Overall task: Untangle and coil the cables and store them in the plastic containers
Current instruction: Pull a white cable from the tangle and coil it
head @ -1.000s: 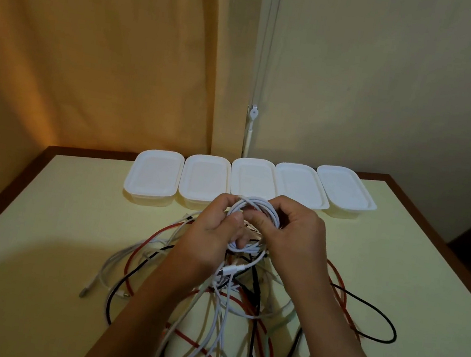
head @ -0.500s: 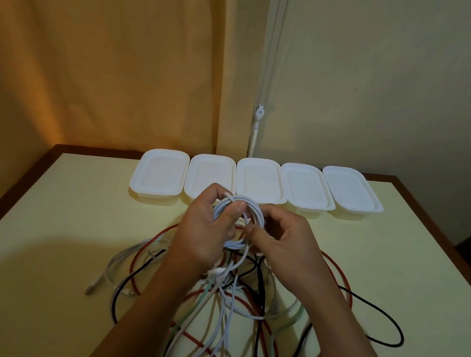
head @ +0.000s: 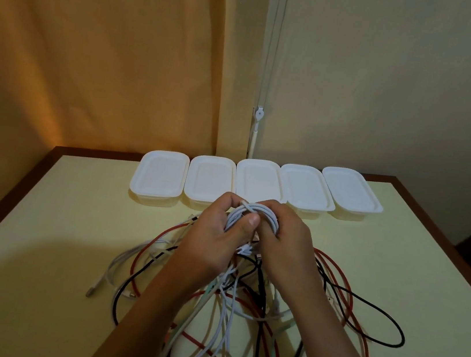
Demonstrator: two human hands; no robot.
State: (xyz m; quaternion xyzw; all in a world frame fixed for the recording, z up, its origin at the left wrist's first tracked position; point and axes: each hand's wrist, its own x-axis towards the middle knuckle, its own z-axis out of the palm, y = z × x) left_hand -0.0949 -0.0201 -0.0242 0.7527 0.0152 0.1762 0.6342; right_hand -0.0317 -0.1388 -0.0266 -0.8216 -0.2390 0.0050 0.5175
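A white cable coil [head: 265,215] is held above the table between both hands. My left hand [head: 214,236] grips its left side, thumb pressed across the loops. My right hand [head: 286,240] curls round its right side. The coil's loose end trails down into a tangle of cables [head: 240,306] on the table: red, black, white and pale green ones. Several lidded white plastic containers stand in a row at the far edge, from the leftmost [head: 159,176] to the rightmost [head: 350,193].
The pale yellow table [head: 48,227] has a dark wooden rim. A black cable loop [head: 383,323] reaches out to the right. A white connector end [head: 91,291] lies at the left. A curtain and a wall stand behind.
Both hands have closed in around the white coil, with the right hand now wrapped over its right side. The view has shifted slightly.
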